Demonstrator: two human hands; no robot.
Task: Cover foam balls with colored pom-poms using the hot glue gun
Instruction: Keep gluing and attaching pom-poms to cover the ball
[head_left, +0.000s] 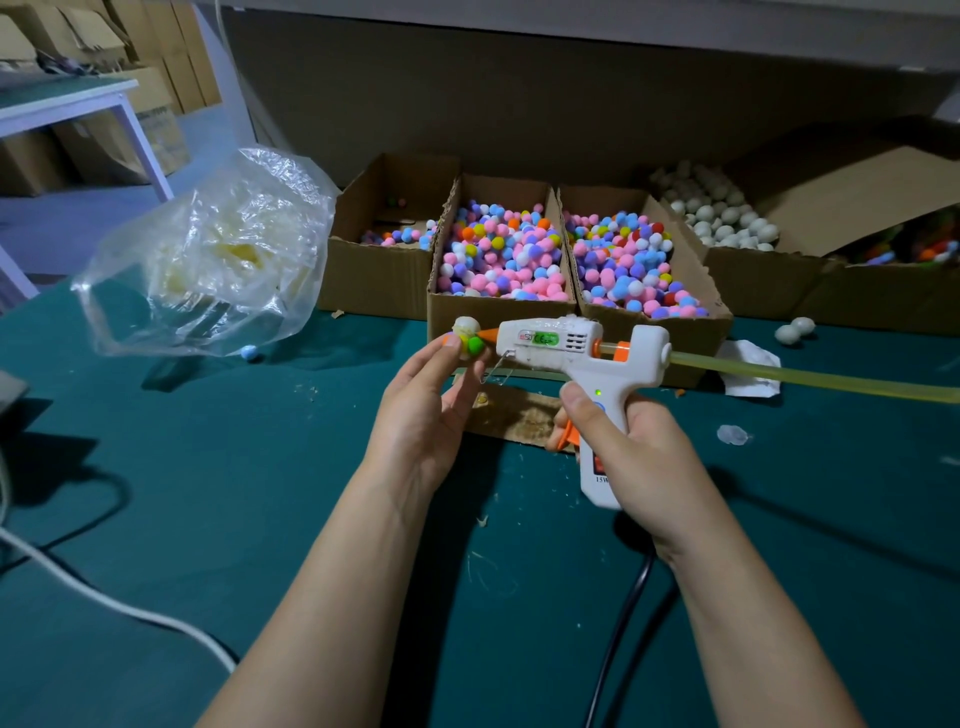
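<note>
My left hand (426, 410) pinches a white foam ball (466, 327) at its fingertips, with a green and a yellow pom-pom stuck on the ball's lower side. My right hand (628, 441) grips the handle of a white hot glue gun (576, 345), a finger on its orange trigger. The gun's orange nozzle touches the ball's right side. A long yellowish glue stick (810, 376) juts out of the gun's back to the right. Behind, two cardboard boxes hold colored pom-poms (501, 254), and a further box holds bare foam balls (722, 215).
A crumpled clear plastic bag (218, 249) sits at the left on the green table (234, 493). A scrap of cardboard (519, 415) lies under the hands. Two loose foam balls (794, 330) and a white paper scrap lie at right. The gun's black cable (623, 623) and a white cable cross the front.
</note>
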